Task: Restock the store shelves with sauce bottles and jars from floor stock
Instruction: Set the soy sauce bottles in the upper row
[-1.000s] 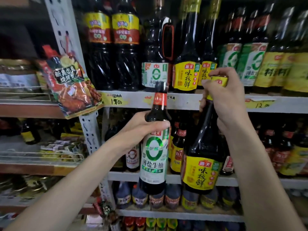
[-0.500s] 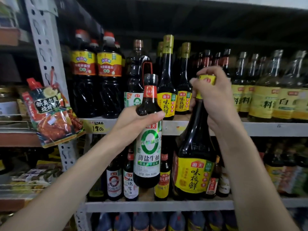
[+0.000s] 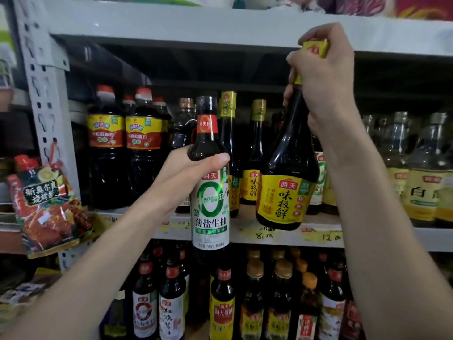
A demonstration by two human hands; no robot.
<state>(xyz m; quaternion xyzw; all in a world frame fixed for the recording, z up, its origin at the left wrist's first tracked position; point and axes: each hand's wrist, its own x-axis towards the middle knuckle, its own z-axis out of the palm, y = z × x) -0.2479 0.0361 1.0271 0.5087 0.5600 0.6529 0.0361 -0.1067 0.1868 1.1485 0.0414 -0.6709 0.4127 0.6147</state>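
Status: two bottles in hand, neither shelved yet.

Left hand (image 3: 186,173) is wrapped round the shoulder of a white-and-green-label soy sauce bottle (image 3: 210,212), thumb across the front. The bottle is upright, its base hanging below the lip of the middle shelf (image 3: 367,238).

Right hand (image 3: 323,77) is clamped over the yellow cap and neck of a yellow-label soy sauce bottle (image 3: 286,192). That bottle is slightly tilted, its base about level with the shelf lip and just in front of it. Both are in the air, not resting on the board.

The shelf is already well filled:
- red-label jugs (image 3: 125,153) at left
- matching yellow-capped bottles (image 3: 256,155) right behind the held pair
- pale vinegar bottles (image 3: 421,187) at right

The lower-row bottles (image 3: 277,307) are packed tight too.

Free slot for either bottle: can't tell, the hands and bottles block the front row. Floor stock is out of view, so there's no count of what's left.

My read: mid-task, this pair is at the placing step. Lift over the lip, set down, labels facing out.
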